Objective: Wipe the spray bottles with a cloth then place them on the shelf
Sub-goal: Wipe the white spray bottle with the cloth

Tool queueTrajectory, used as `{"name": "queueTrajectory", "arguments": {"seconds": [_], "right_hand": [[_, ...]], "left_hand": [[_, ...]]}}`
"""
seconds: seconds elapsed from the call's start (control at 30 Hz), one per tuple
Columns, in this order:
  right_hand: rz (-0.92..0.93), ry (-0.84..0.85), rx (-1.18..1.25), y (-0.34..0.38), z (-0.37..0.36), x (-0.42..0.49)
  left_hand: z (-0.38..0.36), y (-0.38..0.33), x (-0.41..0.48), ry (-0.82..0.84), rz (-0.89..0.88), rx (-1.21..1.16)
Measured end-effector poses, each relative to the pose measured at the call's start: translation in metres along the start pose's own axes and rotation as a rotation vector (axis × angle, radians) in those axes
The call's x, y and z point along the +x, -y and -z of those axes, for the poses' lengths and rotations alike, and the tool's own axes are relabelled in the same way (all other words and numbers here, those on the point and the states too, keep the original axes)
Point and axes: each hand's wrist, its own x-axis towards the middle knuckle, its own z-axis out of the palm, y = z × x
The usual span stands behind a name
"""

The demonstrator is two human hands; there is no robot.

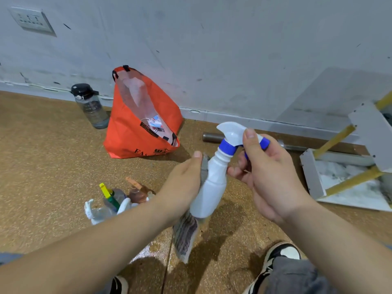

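Pinching sprayer head (pixel 235 132): right hand (pixel 267 172); left hand (pixel 182 185) wraps cloth (pixel 185 234) round bottle (pixel 212 183).

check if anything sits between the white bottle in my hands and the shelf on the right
Nothing visible does. The right hand holds the white spray bottle up by its trigger head, the left hand holds the cloth against it. Only bare floor lies between it and the shelf to the right.

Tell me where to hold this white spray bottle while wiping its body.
Grip the trigger head above the blue collar, from the right, as the right hand does: the bottle tilts head-up, and the cloth in the left hand covers its left side.
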Motion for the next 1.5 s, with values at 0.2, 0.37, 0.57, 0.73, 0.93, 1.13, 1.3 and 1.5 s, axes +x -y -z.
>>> {"name": "queueTrajectory", "arguments": {"seconds": [0.2,0.37,0.57,0.73,0.93,1.13,1.3,1.5], "right_hand": [[-0.047,-0.062,0.1,0.006,0.003,0.003],[-0.026,-0.127,0.097,0.004,0.006,0.006],[0.063,-0.073,-0.036,-0.002,0.006,0.003],[0.123,0.005,-0.137,-0.009,-0.004,-0.006],[0.132,0.063,-0.229,-0.014,-0.005,-0.011],[0.171,0.054,-0.301,-0.008,-0.003,-0.014],[0.259,0.039,-0.336,0.0,-0.007,-0.012],[0.278,0.13,-0.434,-0.011,-0.012,-0.02]], "left_hand": [[-0.002,0.013,-0.011,-0.089,-0.383,0.009],[-0.005,0.017,-0.011,0.172,0.36,-0.607],[0.002,0.017,0.002,-0.136,0.12,0.012],[-0.005,0.008,-0.01,-0.161,-0.464,0.282],[-0.005,0.002,-0.012,0.064,-0.411,0.18],[0.004,0.005,-0.003,-0.036,-0.393,0.521],[0.006,-0.017,-0.008,-0.11,-0.464,0.171],[0.002,-0.039,-0.021,0.035,-0.003,-0.321]]}}
